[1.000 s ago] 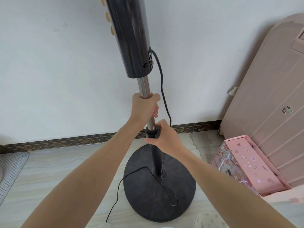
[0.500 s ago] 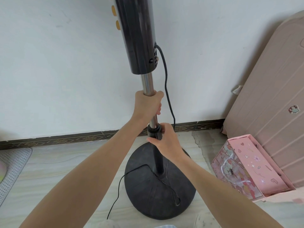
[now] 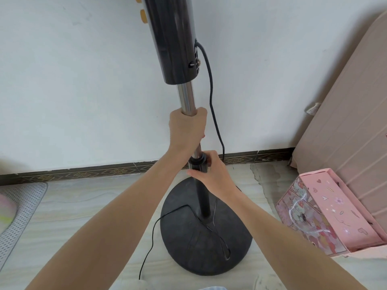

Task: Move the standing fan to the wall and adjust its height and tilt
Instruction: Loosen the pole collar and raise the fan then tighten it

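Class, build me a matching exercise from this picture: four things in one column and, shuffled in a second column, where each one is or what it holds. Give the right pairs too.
Things
1. left hand
2. right hand
3. pink box
4. power cord

Places
A. on the floor right of the fan base
B. grips the chrome pole
C. hangs from the black housing
D. holds the black collar

Pairs: 1-B, 2-D, 3-A, 4-C

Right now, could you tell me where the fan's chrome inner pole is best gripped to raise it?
Grip the chrome inner pole on its bare stretch between control housing and locking collar, from the near side: round, upright, wall behind it. The left hand already wraps it there.
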Demonstrator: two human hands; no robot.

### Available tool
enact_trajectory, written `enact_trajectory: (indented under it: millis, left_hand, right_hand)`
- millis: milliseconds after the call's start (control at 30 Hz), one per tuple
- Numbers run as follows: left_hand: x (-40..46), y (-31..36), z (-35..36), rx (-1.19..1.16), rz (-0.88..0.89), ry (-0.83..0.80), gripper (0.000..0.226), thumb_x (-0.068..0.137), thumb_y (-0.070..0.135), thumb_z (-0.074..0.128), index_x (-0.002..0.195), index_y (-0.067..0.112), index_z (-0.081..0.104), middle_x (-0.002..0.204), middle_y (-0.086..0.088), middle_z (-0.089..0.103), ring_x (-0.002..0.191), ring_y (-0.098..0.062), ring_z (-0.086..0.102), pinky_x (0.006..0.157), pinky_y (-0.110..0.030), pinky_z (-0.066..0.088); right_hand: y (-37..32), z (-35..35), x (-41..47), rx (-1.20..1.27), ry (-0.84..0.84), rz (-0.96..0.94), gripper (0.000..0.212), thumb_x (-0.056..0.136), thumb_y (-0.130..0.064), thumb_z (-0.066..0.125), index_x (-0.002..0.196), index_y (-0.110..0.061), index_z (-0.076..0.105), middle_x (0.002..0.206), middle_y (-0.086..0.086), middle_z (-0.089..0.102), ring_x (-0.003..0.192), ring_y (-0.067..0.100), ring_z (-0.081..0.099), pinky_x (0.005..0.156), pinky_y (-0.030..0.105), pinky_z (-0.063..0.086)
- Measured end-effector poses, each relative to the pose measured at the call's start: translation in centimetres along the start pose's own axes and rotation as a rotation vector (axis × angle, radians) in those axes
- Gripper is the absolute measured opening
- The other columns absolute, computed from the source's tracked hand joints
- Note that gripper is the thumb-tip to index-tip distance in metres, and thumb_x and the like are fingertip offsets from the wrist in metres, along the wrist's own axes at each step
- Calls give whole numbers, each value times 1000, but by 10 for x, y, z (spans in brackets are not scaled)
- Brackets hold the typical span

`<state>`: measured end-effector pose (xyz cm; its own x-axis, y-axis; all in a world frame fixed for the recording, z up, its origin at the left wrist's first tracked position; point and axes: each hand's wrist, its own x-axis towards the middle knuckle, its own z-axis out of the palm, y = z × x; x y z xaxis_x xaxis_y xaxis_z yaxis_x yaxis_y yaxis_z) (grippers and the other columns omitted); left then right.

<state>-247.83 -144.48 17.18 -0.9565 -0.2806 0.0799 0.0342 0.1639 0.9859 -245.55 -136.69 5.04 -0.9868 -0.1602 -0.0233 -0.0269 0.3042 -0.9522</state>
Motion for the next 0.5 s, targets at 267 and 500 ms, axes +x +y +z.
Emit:
enact_trajectory:
  millis: [267, 500]
  left_hand:
    - [-13, -43, -34, 27, -39, -345, 4, 84, 11, 63, 84, 12, 59, 80, -1, 64, 74, -6, 60, 67, -12, 45]
    - [-35, -114, -11, 99, -23, -172, 45, 72, 16, 76, 105, 23, 47, 97, -2, 64, 93, -16, 61, 89, -36, 51]
  right_hand:
    - [62, 14, -9, -76, -217, 236, 48, 85, -22, 63, 126, -18, 39, 129, 2, 56, 121, 19, 50, 94, 26, 35]
    - [83, 35, 9, -113, -189, 254, 52, 78, -31, 69, 124, -22, 44, 115, 0, 64, 106, 18, 59, 88, 30, 47]
